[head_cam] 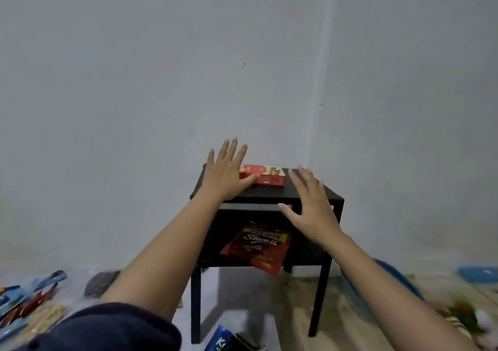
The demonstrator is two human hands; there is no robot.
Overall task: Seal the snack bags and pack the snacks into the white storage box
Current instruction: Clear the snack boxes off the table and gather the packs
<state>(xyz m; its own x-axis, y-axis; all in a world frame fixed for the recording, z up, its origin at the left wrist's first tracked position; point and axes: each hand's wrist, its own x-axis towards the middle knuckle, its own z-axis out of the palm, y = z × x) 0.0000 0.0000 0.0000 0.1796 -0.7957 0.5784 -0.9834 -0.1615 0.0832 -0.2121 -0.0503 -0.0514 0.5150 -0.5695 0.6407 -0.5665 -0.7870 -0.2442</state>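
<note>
A red snack box (266, 176) lies on top of a small black side table (304, 193) in the room's corner. My left hand (225, 171) is stretched out with fingers spread, just left of the box and partly in front of it, holding nothing. My right hand (310, 205) is also spread flat, held in front of the table's right side, empty. A dark red snack bag (260, 245) lies on the table's lower shelf and hangs over its front edge. No white storage box is in view.
Several blue and red snack packets (27, 299) lie on the floor at the lower left, beside a dark bag (101, 283). A blue packet (223, 340) sits below the table. Blue plastic things (477, 273) and colourful clutter (466, 315) are at the right.
</note>
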